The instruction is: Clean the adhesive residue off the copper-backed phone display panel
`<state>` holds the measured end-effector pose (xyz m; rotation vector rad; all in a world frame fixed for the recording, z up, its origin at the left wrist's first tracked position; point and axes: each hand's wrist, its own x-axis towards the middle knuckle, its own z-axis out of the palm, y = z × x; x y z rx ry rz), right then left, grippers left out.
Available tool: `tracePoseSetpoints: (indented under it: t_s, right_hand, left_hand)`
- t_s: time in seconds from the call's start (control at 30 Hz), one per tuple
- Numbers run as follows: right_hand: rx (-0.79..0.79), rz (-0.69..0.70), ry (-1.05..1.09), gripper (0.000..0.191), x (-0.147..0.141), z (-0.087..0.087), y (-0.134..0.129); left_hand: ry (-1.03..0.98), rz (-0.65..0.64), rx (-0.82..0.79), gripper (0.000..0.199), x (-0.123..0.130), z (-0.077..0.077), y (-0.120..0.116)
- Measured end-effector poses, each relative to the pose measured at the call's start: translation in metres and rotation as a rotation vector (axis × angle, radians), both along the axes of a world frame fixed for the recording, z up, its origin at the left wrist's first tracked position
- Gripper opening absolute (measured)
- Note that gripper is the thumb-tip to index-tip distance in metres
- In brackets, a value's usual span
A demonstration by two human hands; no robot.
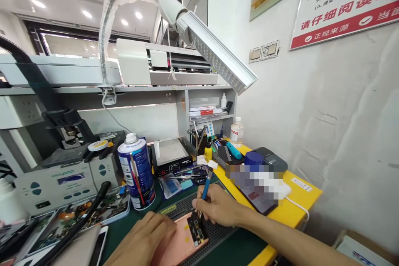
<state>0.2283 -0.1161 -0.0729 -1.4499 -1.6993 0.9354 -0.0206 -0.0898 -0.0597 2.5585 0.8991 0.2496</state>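
A pink phone back panel (170,249) lies at the bottom middle, with a black circuit piece (197,229) on its right end. My left hand (149,235) holds the panel's left side, fingers bent over its edge and thumb hidden. In my right hand (215,203) is a slim blue pen-like tool (206,187), gripped like a pencil. Its lower tip is by the right edge of the black piece; whether it touches cannot be seen. Beneath the panel is a dark perforated mat (218,232).
A blue spray can (137,174) stands left of the mat, before a hot-air station (71,183). Behind are a heating plate (170,153) and scissors (199,174). A phone (254,197) lies on the yellow table edge at right. A lamp (218,52) hangs overhead.
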Motion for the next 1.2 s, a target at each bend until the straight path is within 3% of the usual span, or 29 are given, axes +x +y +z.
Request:
tracePoseSetpoints:
  t_s: [0.2,0.47,0.6,0.77,0.9,1.2]
  right_hand:
    - [0.049,-0.082,-0.007,0.025,0.000,-0.001,-0.012]
    - [0.136,-0.197,-0.014,0.027,-0.012,-0.014,-0.030]
    - [0.153,-0.145,0.006,0.027,-0.016,-0.017,-0.035]
    - [0.272,-0.212,-0.002,0.028,-0.019,-0.012,-0.041]
    - [0.257,-0.165,-0.006,0.029,-0.019,-0.011,-0.043]
    - [0.252,-0.213,-0.028,0.030,-0.020,-0.015,-0.041]
  left_hand:
    - [0.015,-0.016,0.007,0.031,-0.003,0.013,-0.013]
    - [-0.071,-0.056,0.061,0.028,-0.010,0.012,-0.015]
    - [-0.068,-0.042,0.071,0.032,-0.010,0.012,-0.016]
    - [-0.050,-0.035,0.079,0.038,-0.010,0.013,-0.019]
    - [-0.046,-0.040,0.078,0.036,-0.009,0.015,-0.020]
    - [-0.056,-0.052,0.093,0.032,-0.009,0.012,-0.016]
